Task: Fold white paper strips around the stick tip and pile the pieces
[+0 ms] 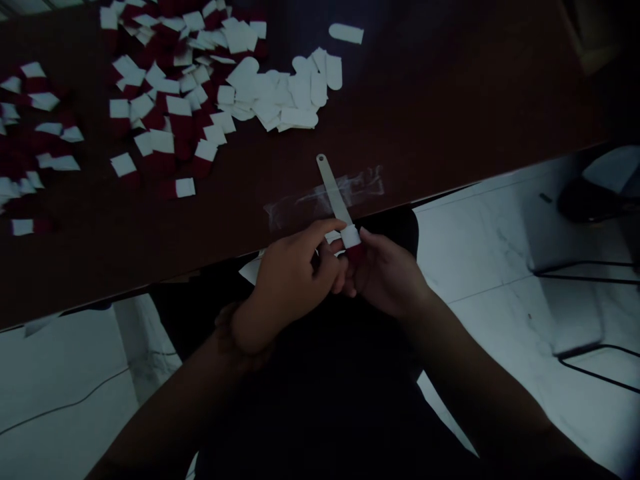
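A white-and-red piece [351,241] is being held around the near end of a pale flat strip [331,190], and that end is projecting past the near edge of the counter [450,87]. The strip's long axis is running from near right to far left, with its holed tip pointing away from the person. The right hand [385,277] is grasping the piece's red lower end. The left hand [293,283] is curling beside it; its contact cannot be confirmed. Clear tape [325,197] is lying under the strip. Loose white-and-red pieces [160,113] and white rounded pieces [275,93] are lying scattered toward the far left.
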`<action>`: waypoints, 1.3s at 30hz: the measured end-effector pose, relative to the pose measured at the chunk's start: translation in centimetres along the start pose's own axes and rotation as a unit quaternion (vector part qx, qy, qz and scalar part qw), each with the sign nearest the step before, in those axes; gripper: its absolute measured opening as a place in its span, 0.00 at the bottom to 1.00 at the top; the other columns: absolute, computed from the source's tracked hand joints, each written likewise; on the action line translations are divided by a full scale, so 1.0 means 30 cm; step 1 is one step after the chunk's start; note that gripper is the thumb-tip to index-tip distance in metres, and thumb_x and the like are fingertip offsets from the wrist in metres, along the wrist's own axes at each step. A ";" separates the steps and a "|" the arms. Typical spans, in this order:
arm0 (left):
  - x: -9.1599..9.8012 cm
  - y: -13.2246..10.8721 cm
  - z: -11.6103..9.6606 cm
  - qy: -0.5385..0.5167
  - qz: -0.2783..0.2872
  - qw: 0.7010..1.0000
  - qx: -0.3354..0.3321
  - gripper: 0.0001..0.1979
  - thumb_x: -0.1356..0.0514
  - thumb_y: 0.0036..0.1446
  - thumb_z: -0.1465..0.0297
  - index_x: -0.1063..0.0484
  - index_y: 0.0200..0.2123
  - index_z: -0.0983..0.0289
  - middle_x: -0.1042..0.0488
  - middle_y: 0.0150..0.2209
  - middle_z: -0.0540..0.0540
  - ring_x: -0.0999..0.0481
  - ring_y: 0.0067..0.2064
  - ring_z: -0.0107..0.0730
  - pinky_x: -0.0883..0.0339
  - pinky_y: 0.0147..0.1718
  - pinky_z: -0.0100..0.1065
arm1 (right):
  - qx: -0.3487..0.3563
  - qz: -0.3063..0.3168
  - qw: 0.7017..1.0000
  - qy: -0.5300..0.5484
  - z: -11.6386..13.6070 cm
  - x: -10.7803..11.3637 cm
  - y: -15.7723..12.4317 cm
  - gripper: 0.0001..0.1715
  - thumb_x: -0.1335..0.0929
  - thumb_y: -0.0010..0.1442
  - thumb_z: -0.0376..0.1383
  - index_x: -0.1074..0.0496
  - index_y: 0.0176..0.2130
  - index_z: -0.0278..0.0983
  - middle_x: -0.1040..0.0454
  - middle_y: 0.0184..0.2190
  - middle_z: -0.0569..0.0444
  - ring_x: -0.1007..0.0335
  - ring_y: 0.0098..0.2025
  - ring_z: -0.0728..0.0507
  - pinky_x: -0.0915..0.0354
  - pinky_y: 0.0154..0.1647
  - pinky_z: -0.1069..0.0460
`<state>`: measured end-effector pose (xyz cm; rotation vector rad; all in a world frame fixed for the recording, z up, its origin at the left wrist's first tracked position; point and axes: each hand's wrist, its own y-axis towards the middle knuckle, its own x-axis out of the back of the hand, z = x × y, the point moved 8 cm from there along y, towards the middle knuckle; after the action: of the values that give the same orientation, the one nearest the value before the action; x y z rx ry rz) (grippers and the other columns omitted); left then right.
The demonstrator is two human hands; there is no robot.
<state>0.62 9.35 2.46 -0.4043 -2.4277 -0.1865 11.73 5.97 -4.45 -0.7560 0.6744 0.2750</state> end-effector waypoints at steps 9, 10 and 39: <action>-0.007 0.004 -0.015 -0.023 0.022 0.999 0.014 0.15 0.44 0.68 0.71 0.25 0.55 0.60 0.19 0.32 0.48 0.22 0.28 0.28 0.31 0.30 0.32 | -0.035 0.024 0.996 0.073 -0.011 -0.021 0.007 0.39 0.50 0.77 0.45 0.22 0.31 0.34 0.26 0.20 0.50 0.26 0.25 0.48 0.33 0.26 0.56; -0.007 0.004 -0.015 -0.022 0.024 0.999 0.013 0.15 0.44 0.68 0.70 0.25 0.55 0.60 0.19 0.33 0.48 0.23 0.27 0.27 0.32 0.30 0.32 | -0.036 0.024 0.996 0.072 -0.009 -0.021 0.007 0.39 0.50 0.77 0.45 0.23 0.31 0.34 0.26 0.20 0.50 0.26 0.25 0.48 0.33 0.27 0.56; -0.036 0.015 0.017 -0.169 0.130 0.971 0.106 0.15 0.44 0.67 0.72 0.26 0.54 0.57 0.19 0.30 0.49 0.19 0.28 0.33 0.26 0.29 0.33 | -0.011 0.014 0.997 0.080 0.000 -0.011 0.012 0.23 0.42 0.75 0.45 0.25 0.38 0.38 0.34 0.20 0.58 0.34 0.25 0.47 0.33 0.31 0.53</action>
<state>1.28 9.64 1.40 -0.6966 -2.6567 0.2771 11.31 6.23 -4.42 -0.7960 0.8344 0.2508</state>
